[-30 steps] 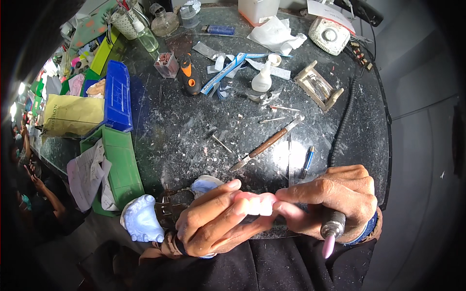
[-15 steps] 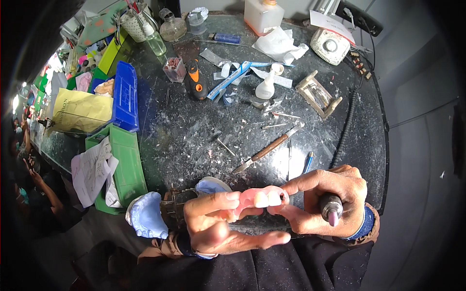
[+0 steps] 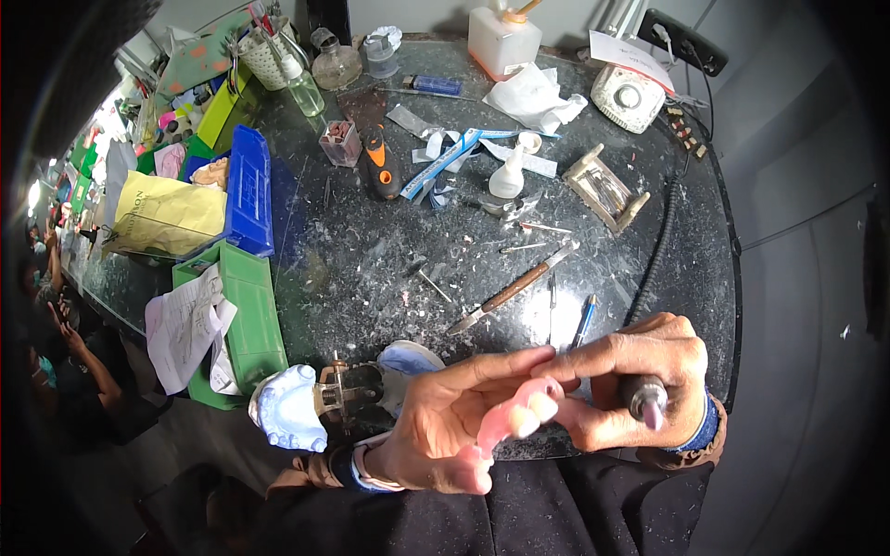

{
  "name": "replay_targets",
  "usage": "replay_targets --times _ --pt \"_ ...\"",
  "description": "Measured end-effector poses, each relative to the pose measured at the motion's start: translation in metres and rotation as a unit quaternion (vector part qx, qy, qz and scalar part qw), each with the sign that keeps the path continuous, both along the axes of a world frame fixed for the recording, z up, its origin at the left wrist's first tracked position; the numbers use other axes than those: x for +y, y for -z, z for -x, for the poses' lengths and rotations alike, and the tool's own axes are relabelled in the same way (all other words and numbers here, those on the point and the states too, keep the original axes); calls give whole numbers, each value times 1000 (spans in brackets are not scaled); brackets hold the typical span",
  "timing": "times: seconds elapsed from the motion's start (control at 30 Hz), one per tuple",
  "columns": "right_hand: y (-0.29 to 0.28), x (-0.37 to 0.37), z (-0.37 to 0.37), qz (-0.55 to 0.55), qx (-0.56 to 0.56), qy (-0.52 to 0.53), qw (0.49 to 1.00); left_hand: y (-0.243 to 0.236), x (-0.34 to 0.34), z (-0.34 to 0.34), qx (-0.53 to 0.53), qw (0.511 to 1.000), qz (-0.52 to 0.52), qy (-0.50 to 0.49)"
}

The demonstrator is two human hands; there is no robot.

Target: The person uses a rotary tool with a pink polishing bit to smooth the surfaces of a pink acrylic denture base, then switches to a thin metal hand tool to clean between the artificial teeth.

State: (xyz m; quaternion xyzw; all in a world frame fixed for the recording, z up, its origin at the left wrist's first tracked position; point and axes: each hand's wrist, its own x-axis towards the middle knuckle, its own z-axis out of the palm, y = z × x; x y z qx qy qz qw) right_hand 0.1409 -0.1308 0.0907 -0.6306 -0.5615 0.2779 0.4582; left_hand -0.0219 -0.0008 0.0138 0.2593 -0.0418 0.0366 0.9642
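Note:
A pink partial denture [image 3: 505, 419] with a few white teeth is held up between my hands near the bench's front edge. My left hand [image 3: 431, 422] steadies it, thumb at the lower end and long fingers stretched along behind its upper part. My right hand [image 3: 640, 371] pinches the other end between thumb and forefinger. Curled in that same hand is a rotary handpiece [image 3: 644, 398], its pinkish grinding tip pointing towards me. Left of my left hand lies an opened metal articulator [image 3: 348, 394] bearing a blue-white dental cast [image 3: 289, 408] and a second cast [image 3: 408, 360], partly hidden.
A wooden-handled knife [image 3: 514, 287], a blue pen [image 3: 584, 320] and small burs lie beyond my hands. Green [image 3: 255, 324] and blue [image 3: 248, 190] bins line the left. Farther back stand a white dropper bottle [image 3: 507, 174] and a liquid container [image 3: 503, 42]. A coiled cord [image 3: 660, 250] runs along the right.
The denture has been tilted, its left end swinging down. My left fingers have straightened and shifted up behind it, the thumb now at its lower end. The right hand keeps its pinch and the handpiece.

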Motion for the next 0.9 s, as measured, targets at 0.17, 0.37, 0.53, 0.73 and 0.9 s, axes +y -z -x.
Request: replay_targets --times 0.17,0.37,0.53,0.73,0.9 --pt "0 0 2 -104 -407 94 903 6 -3 1 -68 996 -52 -14" --pt "5 -2 2 -120 -578 160 791 18 1 -2 -163 960 -200 -109" --pt "2 -6 12 -86 -586 154 791 24 3 -2 -168 944 -242 -147" --pt "5 -5 15 -84 -586 167 788 22 2 2 -146 936 -275 -164" --pt "8 -7 16 -80 -591 178 783 17 1 2 -114 932 -298 -171"
